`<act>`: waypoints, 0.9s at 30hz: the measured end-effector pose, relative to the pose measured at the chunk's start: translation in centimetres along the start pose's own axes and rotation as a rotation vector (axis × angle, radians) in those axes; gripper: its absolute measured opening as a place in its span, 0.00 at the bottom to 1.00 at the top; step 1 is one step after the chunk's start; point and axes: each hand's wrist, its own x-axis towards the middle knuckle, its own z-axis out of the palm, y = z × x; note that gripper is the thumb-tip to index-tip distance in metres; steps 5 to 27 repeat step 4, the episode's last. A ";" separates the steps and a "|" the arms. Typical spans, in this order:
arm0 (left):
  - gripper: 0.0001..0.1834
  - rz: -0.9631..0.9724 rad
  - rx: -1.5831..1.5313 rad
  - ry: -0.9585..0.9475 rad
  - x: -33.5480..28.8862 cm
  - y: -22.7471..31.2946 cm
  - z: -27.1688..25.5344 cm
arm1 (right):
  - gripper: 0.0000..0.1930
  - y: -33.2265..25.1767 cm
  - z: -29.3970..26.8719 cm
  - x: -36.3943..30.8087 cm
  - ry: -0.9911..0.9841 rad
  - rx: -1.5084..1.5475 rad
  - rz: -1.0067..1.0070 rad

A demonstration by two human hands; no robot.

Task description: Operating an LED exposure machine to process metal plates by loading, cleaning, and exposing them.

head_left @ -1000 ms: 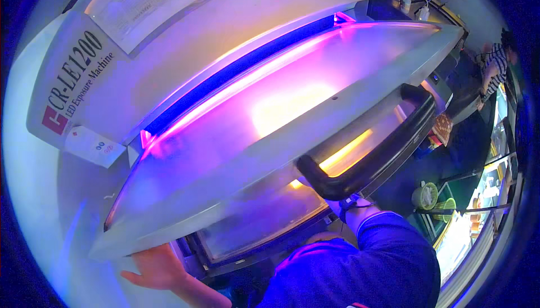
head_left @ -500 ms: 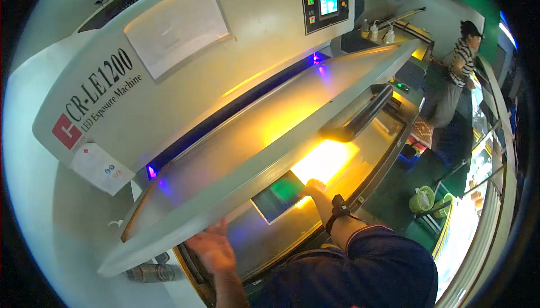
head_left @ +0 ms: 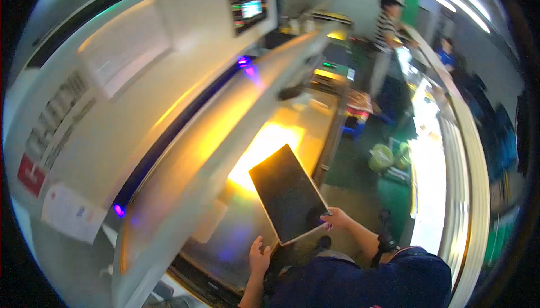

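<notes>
A dark rectangular panel point(head_left: 288, 198) with pale edges is tilted up over the glass bed point(head_left: 228, 260) of a large exposure machine. My right hand point(head_left: 336, 218) grips it by the lower right corner, fingers closed on the edge. Close to the panel's lower left corner is my left hand point(head_left: 259, 256), its fingers apart and nothing in it. A small gap seems to lie between that hand and the panel. The machine's long pale lid point(head_left: 211, 167) is raised at the left of the bed, and bright yellow light point(head_left: 256, 156) glares on the glass behind the panel.
The machine's pale housing point(head_left: 185, 63) with a control screen point(head_left: 251, 9) rises on the left. On the right runs a brightly lit table point(head_left: 430, 179), where a person point(head_left: 385, 44) in a striped top stands farther off. Green buckets point(head_left: 382, 157) are on the floor between.
The panel has come up off the glass bed in my right hand, toward me and right. My left hand has moved from the lid's edge to near the panel. The view has swung right.
</notes>
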 end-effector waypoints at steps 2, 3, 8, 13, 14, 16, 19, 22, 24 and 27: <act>0.29 -0.017 -0.067 -0.027 -0.5 -0.8 0.3 | 0.15 1.4 -2.7 -4.3 0.108 0.067 -0.004; 0.30 0.043 0.035 -0.098 -0.1 -1.1 1.1 | 0.15 1.6 -4.1 -7.4 0.249 0.058 0.014; 0.31 0.106 0.128 -0.149 0.2 -2.2 1.1 | 0.16 0.8 -4.7 -10.2 0.374 0.038 0.042; 0.31 0.106 0.128 -0.149 0.2 -2.2 1.1 | 0.16 0.8 -4.7 -10.2 0.374 0.038 0.042; 0.31 0.106 0.128 -0.149 0.2 -2.2 1.1 | 0.16 0.8 -4.7 -10.2 0.374 0.038 0.042; 0.31 0.106 0.128 -0.149 0.2 -2.2 1.1 | 0.16 0.8 -4.7 -10.2 0.374 0.038 0.042; 0.31 0.106 0.128 -0.149 0.2 -2.2 1.1 | 0.16 0.8 -4.7 -10.2 0.374 0.038 0.042; 0.31 0.106 0.128 -0.149 0.2 -2.2 1.1 | 0.16 0.8 -4.7 -10.2 0.374 0.038 0.042; 0.31 0.106 0.128 -0.149 0.2 -2.2 1.1 | 0.16 0.8 -4.7 -10.2 0.374 0.038 0.042; 0.31 0.106 0.128 -0.149 0.2 -2.2 1.1 | 0.16 0.8 -4.7 -10.2 0.374 0.038 0.042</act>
